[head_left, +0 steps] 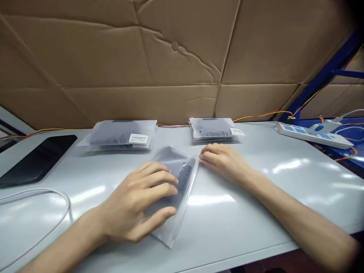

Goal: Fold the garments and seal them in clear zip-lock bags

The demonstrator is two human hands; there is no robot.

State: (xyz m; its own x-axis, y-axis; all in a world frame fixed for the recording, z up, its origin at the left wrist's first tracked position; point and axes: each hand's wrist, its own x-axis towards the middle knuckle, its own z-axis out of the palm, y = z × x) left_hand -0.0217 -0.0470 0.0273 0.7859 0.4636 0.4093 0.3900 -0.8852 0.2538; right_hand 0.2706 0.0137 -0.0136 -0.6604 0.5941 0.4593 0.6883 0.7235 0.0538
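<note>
A frosted zip bag with something dark inside lies at a slant on the table, its zip edge turned to the right. My left hand rests flat over the bag, fingers spread. At the bag's far right corner, my right hand has its fingers curled and pinched on the end of the zip edge. Beyond the hands lie two piles of similar filled bags: a left pile and a right pile, each with a white label showing.
A black phone-like slab lies at the left, with a white cable nearer me. A power strip with plugs sits at the right rear. Thin red and yellow wires run along the cardboard wall behind the table.
</note>
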